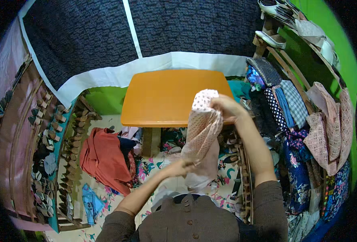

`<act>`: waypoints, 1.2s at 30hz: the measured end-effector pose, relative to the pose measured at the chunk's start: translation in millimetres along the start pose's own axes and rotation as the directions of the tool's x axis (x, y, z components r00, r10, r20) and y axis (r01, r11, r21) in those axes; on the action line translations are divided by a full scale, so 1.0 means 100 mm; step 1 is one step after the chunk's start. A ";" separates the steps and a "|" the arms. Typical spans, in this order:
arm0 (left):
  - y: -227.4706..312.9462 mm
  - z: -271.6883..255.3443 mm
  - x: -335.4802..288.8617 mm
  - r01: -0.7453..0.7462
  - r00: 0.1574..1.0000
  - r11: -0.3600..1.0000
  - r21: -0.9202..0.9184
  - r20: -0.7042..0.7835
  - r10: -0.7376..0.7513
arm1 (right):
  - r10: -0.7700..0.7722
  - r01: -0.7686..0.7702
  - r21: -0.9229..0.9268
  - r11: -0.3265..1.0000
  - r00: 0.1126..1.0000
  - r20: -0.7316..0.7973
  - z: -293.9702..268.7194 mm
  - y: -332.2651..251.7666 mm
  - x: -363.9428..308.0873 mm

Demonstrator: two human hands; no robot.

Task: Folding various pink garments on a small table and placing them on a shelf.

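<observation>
A pale pink garment with a small dark print [202, 127] hangs bunched and twisted in front of my chest. Its kind does not show. My right hand [228, 107] is closed on the upper part of it, over the right side of the orange table [162, 99]. Lower down, my left hand [181, 167] grips the garment's left side, its fingers partly hidden by the cloth and blurred. Below my hands the lower end of the cloth droops close to my body.
A red garment [105, 155] lies heaped on the flowered floor, with blue cloth [92, 203] nearby. Wooden racks of shoes [67, 173] line the left. Folded clothes [293, 105] and draped pink lace [327, 129] fill the right. A dark curtain [194, 28] hangs behind the table.
</observation>
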State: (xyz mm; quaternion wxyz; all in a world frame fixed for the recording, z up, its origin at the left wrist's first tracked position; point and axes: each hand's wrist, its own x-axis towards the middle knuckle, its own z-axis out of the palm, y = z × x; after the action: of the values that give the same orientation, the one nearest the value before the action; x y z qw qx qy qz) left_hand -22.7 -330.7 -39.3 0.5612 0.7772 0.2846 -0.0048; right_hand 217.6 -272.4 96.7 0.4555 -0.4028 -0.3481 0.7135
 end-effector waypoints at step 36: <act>-0.34 -0.35 -0.04 0.028 0.333 0.794 0.607 -0.755 0.565 | -0.521 0.522 0.182 0.833 0.852 -0.053 0.28 -0.84 -0.60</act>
State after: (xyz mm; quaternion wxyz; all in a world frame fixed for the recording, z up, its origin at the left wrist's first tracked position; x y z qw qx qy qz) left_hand -52.4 -294.7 -53.9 0.0673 0.8023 0.3916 0.4454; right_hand 239.7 -303.2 196.5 0.6691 -0.2478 -0.3747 0.5921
